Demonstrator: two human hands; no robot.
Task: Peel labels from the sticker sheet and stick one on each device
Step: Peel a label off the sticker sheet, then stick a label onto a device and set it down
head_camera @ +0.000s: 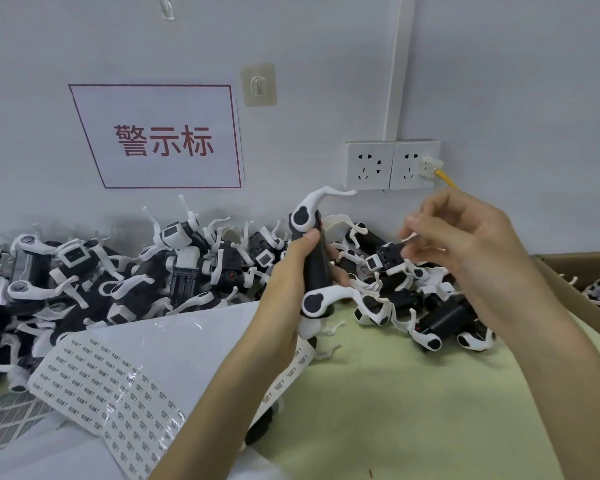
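- Clearly the step in hand is the sticking itself: one label is off the sheet and is being brought to a device, but is not on it yet.
- The left hand grips a black device with white legs. It holds it upright above the table, thumb on the near face and the other fingers curled round the back.
- The right hand is raised just beside the device, to its right and apart from it. Its thumb and forefinger are pinched on a small pale scrap, which I take to be the label. It is blurred, so its print and its sticky side cannot be told. The other fingers are loosely curled and hold nothing.
- The sticker sheet lies on the table at lower left, under the left forearm. Many rows of labels remain on it, and part of it curls up bare.
- A pile of devices runs along the wall behind the sheet and the hands. More lie in a cardboard box at the right edge. Which of these already carry a label cannot be told.
- The next move calls for closing the gap and laying the label flat on a bare face of the held device. It should then be pressed down with a fingertip while the left hand keeps the body steady.
- Judging by the pile, the task is far from finished.
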